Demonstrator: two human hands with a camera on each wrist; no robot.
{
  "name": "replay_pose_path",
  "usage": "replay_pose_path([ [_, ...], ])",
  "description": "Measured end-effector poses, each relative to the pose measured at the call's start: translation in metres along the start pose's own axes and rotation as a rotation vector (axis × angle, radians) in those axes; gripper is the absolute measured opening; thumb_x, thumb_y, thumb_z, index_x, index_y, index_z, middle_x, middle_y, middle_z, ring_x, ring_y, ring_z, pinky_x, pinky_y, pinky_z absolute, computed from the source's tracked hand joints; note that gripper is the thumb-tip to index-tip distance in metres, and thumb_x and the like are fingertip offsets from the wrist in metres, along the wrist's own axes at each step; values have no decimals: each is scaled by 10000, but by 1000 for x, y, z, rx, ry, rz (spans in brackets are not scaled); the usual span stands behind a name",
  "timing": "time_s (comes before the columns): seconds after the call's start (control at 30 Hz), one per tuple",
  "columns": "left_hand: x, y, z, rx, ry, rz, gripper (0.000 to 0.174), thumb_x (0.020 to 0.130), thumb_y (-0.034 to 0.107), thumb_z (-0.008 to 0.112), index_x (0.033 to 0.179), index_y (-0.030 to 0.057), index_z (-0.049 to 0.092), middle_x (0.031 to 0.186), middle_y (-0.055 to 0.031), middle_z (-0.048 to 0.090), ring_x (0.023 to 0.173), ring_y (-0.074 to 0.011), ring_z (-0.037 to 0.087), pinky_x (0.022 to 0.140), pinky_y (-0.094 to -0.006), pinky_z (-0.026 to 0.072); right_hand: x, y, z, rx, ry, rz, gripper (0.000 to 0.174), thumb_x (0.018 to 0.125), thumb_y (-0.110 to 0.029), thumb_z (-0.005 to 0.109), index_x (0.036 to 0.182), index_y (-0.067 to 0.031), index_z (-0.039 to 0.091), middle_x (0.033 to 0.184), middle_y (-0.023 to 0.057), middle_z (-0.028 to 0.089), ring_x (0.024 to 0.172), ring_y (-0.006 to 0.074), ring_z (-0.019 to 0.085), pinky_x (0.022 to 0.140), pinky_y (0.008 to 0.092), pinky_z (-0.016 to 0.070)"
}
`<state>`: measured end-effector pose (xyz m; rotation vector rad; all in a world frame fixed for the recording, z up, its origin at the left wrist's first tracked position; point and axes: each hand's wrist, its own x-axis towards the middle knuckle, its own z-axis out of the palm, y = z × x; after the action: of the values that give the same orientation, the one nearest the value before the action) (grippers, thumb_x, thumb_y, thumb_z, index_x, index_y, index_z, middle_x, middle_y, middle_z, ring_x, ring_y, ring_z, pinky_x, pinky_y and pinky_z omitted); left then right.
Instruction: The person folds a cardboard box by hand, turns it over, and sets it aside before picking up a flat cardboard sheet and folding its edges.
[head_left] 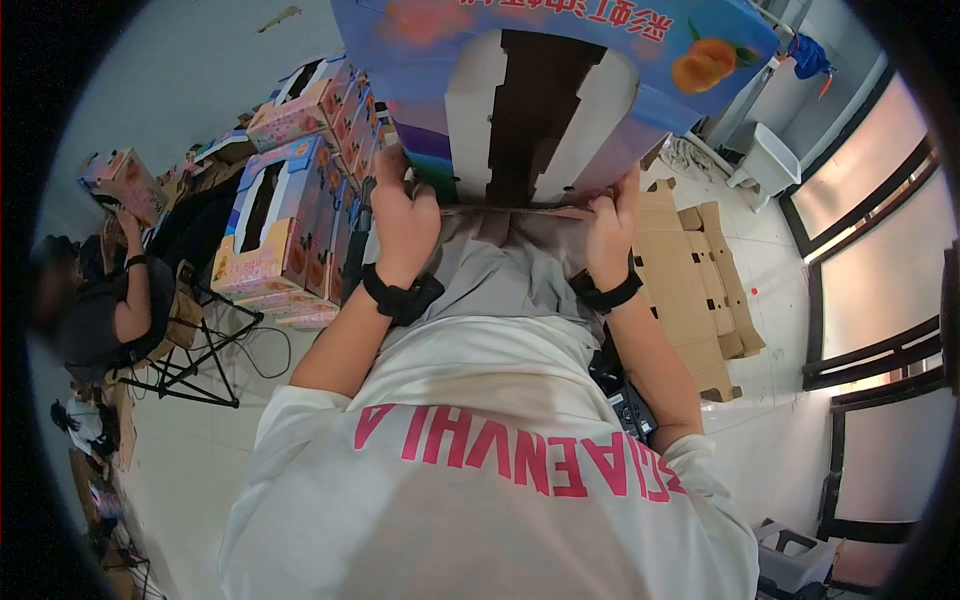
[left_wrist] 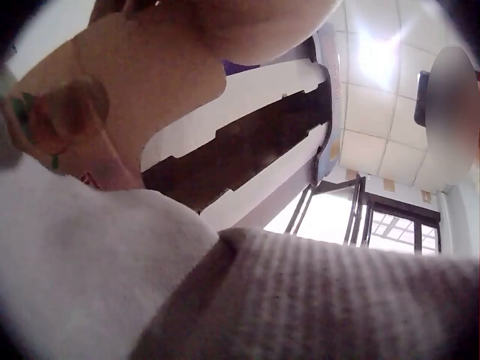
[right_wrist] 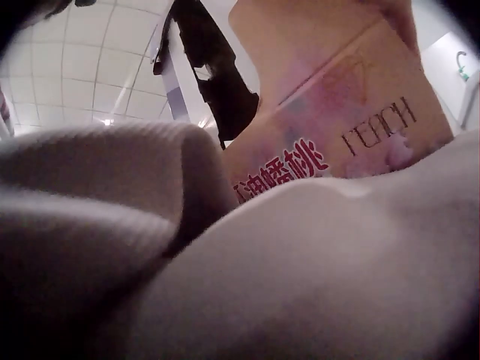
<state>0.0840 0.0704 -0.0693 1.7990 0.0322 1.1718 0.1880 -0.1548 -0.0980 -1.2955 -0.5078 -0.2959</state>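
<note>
A printed fruit carton (head_left: 430, 50), blue with peaches and red characters, is held in front of the lap. A long dark opening (head_left: 540, 110) runs down its face between two white flaps. My left hand (head_left: 408, 222) grips the near left corner, thumb on the near side. At the near right corner, my right hand (head_left: 612, 238) pinches the edge the same way. In the right wrist view, a carton panel (right_wrist: 345, 112) reads "PEACH". The left wrist view shows the white flap (left_wrist: 217, 109) beside the dark slot. Fingers behind the cardboard are hidden.
Stacked printed cartons (head_left: 265, 220) stand on the left. Beyond them a seated person (head_left: 110, 310) holds another carton (head_left: 125, 185). Flattened brown cardboard (head_left: 690, 290) lies on the floor at right, with a white plastic stool (head_left: 768, 160) farther back. Glazed doors (head_left: 880, 270) line the right side.
</note>
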Motion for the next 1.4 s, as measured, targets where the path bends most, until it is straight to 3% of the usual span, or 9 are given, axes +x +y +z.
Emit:
replay_pose_path([
  [0.27,13,4,-11,-42,-111,-75,508,851,64,679,1300,-37,463,1221,-200,613,1203,-306,582,1048,-398,446,3,-12,-11,47,-83,17,649,946,-68,527,1551,-12,301,1250,79,548,1040,158,521,940,287,438],
  [0.6,80,1,-20,-58,-314,-18,968,686,293,927,1439,-9,400,1357,-149,536,1254,-248,531,1057,-378,427,12,-19,-20,93,-226,24,740,978,-120,605,1580,5,194,1521,131,401,1397,218,403,1127,357,336],
  [0.67,89,34,-13,-56,-186,66,983,671,285,936,1441,-12,402,1350,-149,549,1238,-253,545,1046,-384,434,15,-23,-19,-72,-72,-75,769,951,-123,644,1573,-24,204,1570,166,345,1447,271,357,1152,444,302],
  [0.77,110,69,-15,209,67,474,995,635,252,937,1447,12,415,1277,-160,563,1190,-301,562,1049,-389,435,16,-27,-26,-280,113,-190,798,883,-137,728,1529,-34,271,1552,189,352,1429,320,366,1151,470,293],
  [0.93,131,122,-31,711,200,922,857,589,213,903,1371,144,558,1231,-90,578,1151,-322,564,1099,-511,386,15,-60,-19,-607,285,-816,912,760,-111,818,1514,-104,305,1505,191,380,1416,366,344,1152,513,275],
  [1.0,123,130,-28,834,89,972,687,686,111,783,1343,198,603,1224,-60,577,1198,-279,556,1116,-542,370,17,-65,-21,-664,286,-1130,901,733,-90,826,1501,-143,358,1516,179,370,1424,370,333,1149,553,260],
  [1.1,106,136,-19,962,-117,1034,640,761,18,629,1370,213,589,1215,-57,569,1246,-254,537,1147,-522,355,1,-94,-13,-1241,268,-896,893,658,-61,845,1453,-177,456,1509,162,373,1423,392,329,1134,599,246],
  [1.2,99,141,-12,927,-257,1093,625,776,37,609,1372,223,585,1219,-46,562,1227,-252,542,1156,-503,357,7,-92,-20,-1154,17,-717,894,602,-51,849,1422,-163,511,1496,148,388,1430,412,311,1129,595,241],
  [1.4,107,161,-14,736,-75,1242,620,812,21,626,1394,230,575,1453,-73,508,1424,-265,426,1155,-453,372,8,-78,-6,-736,164,-637,1001,649,-75,866,1510,-63,357,1422,199,421,1323,372,408,1120,478,298],
])
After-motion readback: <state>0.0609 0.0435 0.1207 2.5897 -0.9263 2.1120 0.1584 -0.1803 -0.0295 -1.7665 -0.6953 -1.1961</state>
